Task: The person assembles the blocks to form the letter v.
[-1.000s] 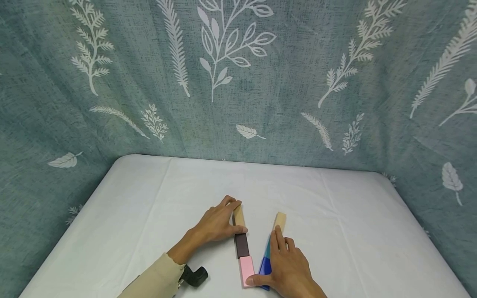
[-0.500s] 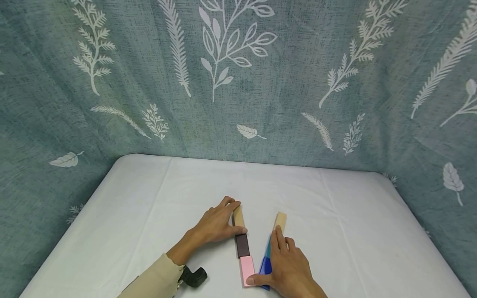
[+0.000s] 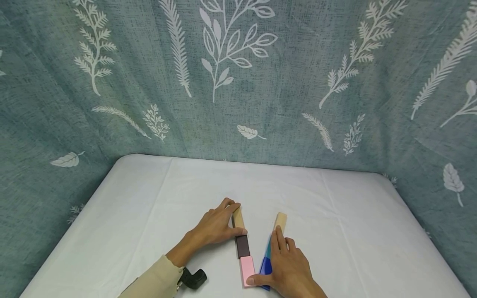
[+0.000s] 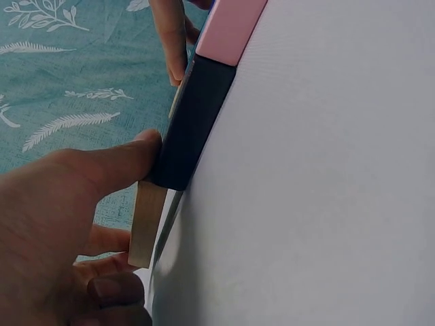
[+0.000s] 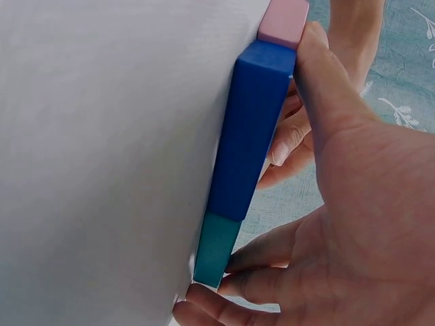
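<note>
Two rows of small rectangular blocks lie on the white surface, joined near me in a narrow V. The left row has a plain wood block (image 3: 238, 219), a dark brown block (image 3: 243, 247) and a pink block (image 3: 247, 267). On the right are a blue block (image 5: 251, 129), a teal block (image 5: 217, 248) and another light wood block (image 3: 280, 221). My left hand (image 3: 213, 225) pinches the plain wood block between thumb and fingers at its two ends. My right hand (image 3: 290, 265) lies along the right row, thumb touching the pink block's near end, fingers partly hiding the teal block.
The white-covered table (image 3: 167, 186) extends around the blocks on all sides. Behind it hangs a green-blue curtain (image 3: 290, 82) with white leaf prints. A black wrist-worn device (image 3: 194, 278) sits beside my left sleeve (image 3: 154, 279).
My left hand has shifted very slightly toward me with the plain wood block. My right hand and the right row stay in place.
</note>
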`<state>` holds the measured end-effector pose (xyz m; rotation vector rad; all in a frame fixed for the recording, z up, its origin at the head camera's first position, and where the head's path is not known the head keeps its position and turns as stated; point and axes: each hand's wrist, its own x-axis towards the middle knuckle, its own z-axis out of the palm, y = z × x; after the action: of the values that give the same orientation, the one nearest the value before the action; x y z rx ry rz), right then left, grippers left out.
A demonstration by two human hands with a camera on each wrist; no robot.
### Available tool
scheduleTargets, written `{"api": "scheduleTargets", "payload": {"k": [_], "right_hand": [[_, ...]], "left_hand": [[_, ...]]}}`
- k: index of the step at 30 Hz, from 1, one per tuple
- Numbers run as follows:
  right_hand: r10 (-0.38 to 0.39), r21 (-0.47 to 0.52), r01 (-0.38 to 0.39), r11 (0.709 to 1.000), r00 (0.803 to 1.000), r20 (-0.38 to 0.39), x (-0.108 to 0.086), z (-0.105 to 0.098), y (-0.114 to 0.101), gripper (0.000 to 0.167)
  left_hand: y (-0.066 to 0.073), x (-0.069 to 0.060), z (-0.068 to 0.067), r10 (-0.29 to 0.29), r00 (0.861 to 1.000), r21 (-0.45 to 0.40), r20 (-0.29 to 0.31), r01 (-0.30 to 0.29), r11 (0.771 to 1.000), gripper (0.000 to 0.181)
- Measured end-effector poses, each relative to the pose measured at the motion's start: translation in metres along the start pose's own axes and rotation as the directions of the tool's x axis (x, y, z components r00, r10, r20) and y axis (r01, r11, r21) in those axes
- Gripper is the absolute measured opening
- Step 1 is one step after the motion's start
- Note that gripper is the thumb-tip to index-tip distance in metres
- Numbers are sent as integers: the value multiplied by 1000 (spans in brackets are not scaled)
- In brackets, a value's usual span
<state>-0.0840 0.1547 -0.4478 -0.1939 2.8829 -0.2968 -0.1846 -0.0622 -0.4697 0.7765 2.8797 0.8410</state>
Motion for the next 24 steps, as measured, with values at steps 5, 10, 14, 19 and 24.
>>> {"api": "scheduleTargets", "payload": {"k": [5,10,14,19,24], "right_hand": [[6,1,-6,1000,1000,7,1,-1,0,148],[5,11,-5,1000,1000,2,0,-1,0,147],[1,18,-1,1000,1000,-6,0,-1,0,148],[-3,20,4,1000,1000,-11,0,0,1,148],[-2,21,2,1000,1000,-13,0,0,0,148]], "left_hand": [[-1,0,0,5,1000,0,3,-5,1000,78],[-2,0,1,14,1000,0,5,-14,1000,78],[-2,0,1,14,1000,-5,5,-14,1000,78],[-4,0,2,17,1000,-4,5,-17,1000,79],[-4,0,2,20,1000,-7,6,-20,1000,79]]}}
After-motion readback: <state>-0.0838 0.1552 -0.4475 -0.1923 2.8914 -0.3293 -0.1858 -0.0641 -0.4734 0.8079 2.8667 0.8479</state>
